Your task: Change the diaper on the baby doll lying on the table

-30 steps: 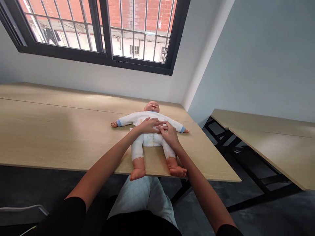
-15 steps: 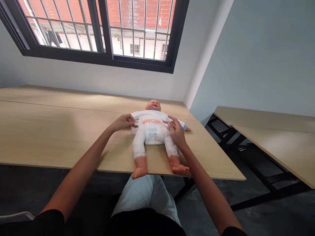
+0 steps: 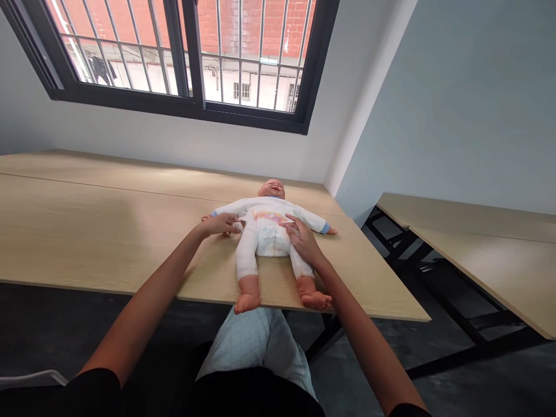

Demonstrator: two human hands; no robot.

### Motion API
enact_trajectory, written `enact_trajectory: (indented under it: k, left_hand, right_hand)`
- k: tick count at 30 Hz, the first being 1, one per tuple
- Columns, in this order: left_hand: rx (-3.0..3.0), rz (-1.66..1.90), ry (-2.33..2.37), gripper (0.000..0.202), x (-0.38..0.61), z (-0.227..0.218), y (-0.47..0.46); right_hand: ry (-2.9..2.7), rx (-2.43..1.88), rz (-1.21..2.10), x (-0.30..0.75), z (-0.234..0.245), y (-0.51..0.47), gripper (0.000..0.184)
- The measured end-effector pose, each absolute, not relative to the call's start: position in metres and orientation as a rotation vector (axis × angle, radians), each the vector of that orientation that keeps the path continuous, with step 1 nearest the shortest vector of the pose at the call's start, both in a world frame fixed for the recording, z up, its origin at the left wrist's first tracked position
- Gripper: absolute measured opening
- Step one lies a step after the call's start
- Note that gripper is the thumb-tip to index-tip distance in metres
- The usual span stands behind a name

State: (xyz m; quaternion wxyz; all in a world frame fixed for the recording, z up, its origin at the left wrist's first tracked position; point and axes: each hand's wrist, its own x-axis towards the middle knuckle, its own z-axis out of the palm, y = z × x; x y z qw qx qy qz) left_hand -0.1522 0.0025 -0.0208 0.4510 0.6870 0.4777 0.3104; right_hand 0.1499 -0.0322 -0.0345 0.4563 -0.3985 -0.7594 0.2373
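Observation:
A baby doll (image 3: 247, 258) in a white outfit with blue cuffs lies on its back on the table, its feet at the front edge. A white diaper (image 3: 273, 238) with a coloured print at the waist is round its hips, over the outfit. At the diaper's left side my left hand (image 3: 221, 225) pinches its side tab (image 3: 240, 222) between thumb and fingers. My right hand (image 3: 304, 238) lies against the other side of the diaper, fingers stretched out and touching the waist. The tab on that side is hidden by the hand.
The pale wooden table (image 3: 87, 231) runs along the wall under a barred window (image 3: 182, 58). A second table (image 3: 490, 260) stands at the right, past a gap. Part of a light curved rail or chair (image 3: 35, 379) shows at the lower left.
My left hand has moved slightly right and down with the tab, uncovering the doll's arm on that side. My right hand has settled lower against the diaper. The view has shifted slightly.

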Motion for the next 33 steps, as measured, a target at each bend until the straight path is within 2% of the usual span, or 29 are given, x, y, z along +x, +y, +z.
enact_trajectory:
  k: [7, 17, 21, 26, 33]
  left_hand:
    - [1.592, 0.777, 1.166, 0.038, -0.168, -0.009, 0.001]
    - [1.432, 0.834, 0.911, 0.054, -0.151, -0.01, -0.008]
    - [1.41, 0.851, 0.865, 0.047, -0.149, -0.011, -0.004]
    - [1.422, 0.863, 0.966, 0.035, -0.156, -0.016, 0.006]
    - [1.529, 0.824, 1.172, 0.038, -0.169, -0.027, 0.013]
  right_hand:
    - [-1.874, -1.008, 0.534, 0.15, -0.031, -0.035, 0.048]
    - [-1.824, -0.998, 0.584, 0.15, -0.03, -0.034, 0.046]
    - [-1.841, -0.992, 0.571, 0.151, -0.032, -0.032, 0.047]
    - [-1.864, -0.99, 0.539, 0.153, -0.035, -0.03, 0.045]
    - [-1.885, -1.015, 0.518, 0.154, -0.038, -0.028, 0.045]
